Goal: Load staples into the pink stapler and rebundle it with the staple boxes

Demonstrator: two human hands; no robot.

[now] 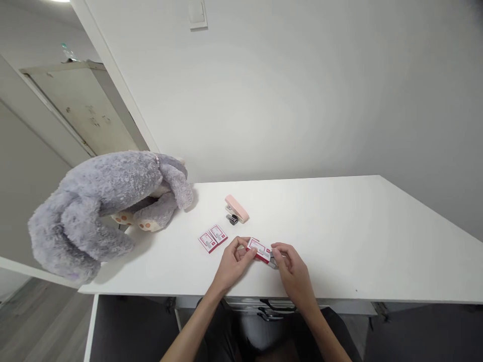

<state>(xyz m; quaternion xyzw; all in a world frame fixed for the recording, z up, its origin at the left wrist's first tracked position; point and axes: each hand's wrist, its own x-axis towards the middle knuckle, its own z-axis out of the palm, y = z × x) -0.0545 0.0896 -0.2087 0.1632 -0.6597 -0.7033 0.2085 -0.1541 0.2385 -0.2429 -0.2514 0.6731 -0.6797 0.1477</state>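
My left hand (236, 259) grips a small white and red staple box (258, 250) by its left end, thumb on top. At the box's right end, grey staples (272, 260) show. My right hand (292, 269) has its fingers closed on these grey staples; the fingertips partly cover them. Two similar white and red staple boxes (213, 238) lie side by side on the table, left of my hands. Farther back rests a pink stapler (237, 208), and a small black staple remover (232, 219) sits just in front of it.
The white table (362, 241) runs along a pale wall (287, 100). A large grey plush toy (116, 186) is slumped over the table's left end. Drawers with black handles (277, 306) are under the front edge. A light switch (197, 14) is on the wall.
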